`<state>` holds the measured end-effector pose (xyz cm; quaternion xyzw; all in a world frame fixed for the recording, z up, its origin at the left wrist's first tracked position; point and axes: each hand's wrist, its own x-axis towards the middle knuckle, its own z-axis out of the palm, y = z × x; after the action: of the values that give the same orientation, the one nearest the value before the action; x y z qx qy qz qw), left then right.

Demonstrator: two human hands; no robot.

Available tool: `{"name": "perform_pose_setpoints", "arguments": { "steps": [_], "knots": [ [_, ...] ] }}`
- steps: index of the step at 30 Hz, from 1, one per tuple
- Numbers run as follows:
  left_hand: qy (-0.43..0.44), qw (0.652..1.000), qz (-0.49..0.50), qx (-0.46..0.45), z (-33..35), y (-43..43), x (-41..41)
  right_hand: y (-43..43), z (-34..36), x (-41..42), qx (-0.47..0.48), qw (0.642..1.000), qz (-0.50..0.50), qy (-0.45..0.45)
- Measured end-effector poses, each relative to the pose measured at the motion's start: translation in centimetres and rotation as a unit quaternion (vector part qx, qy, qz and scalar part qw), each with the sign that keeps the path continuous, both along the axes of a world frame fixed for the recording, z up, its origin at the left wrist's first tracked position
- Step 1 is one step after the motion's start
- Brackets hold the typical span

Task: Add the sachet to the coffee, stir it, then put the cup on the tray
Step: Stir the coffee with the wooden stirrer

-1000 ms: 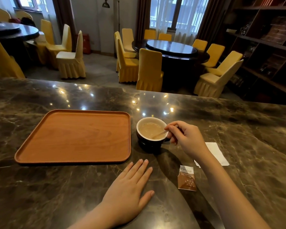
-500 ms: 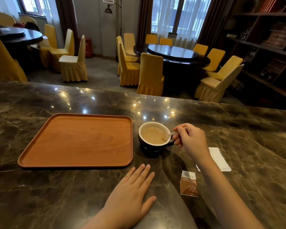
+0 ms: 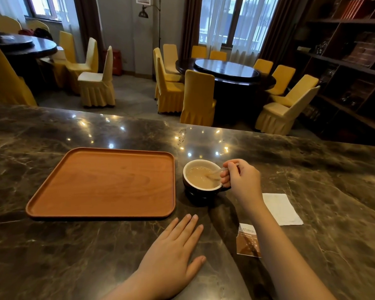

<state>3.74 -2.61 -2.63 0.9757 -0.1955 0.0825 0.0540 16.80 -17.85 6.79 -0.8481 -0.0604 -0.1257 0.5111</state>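
Observation:
A dark cup (image 3: 195, 190) with a white inside holds milky coffee and stands on the marble counter, just right of the wooden tray (image 3: 52, 204). My right hand (image 3: 243, 180) is at the cup's right rim, shut on a clear stirrer (image 3: 215, 172) whose tip dips into the coffee. My left hand (image 3: 173, 254) lies flat on the counter in front of the cup, fingers apart, holding nothing. A torn brown sachet (image 3: 247, 241) lies on the counter beside my right forearm, partly hidden by it.
A white napkin (image 3: 281, 208) lies to the right of the cup. The tray has nothing on it. The counter's far edge (image 3: 139, 115) runs behind the cup; beyond it are round tables, yellow chairs and dark shelves at the right.
My right hand has shifted a little around the cup's rim, and the stirrer has moved through the coffee. The left hand stays flat. The camera has tilted slightly.

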Motion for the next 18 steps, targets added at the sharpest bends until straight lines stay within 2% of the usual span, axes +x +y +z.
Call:
{"name": "perform_pose_setpoints", "arguments": {
  "steps": [8,14,18],
  "knots": [
    [-0.014,1.0,-0.008,0.0,-0.2,0.1,0.1,-1.3,0.9,-1.7,-0.084,0.996,0.017,-0.026],
    [-0.009,1.0,-0.01,0.003,-0.2,0.1,0.2,-0.2,1.1,-2.5,-0.058,0.996,0.064,0.002],
    [-0.009,1.0,-0.006,0.007,-0.1,0.1,0.2,0.8,0.4,-1.4,-0.027,0.999,0.036,-0.002]
  ]
}}
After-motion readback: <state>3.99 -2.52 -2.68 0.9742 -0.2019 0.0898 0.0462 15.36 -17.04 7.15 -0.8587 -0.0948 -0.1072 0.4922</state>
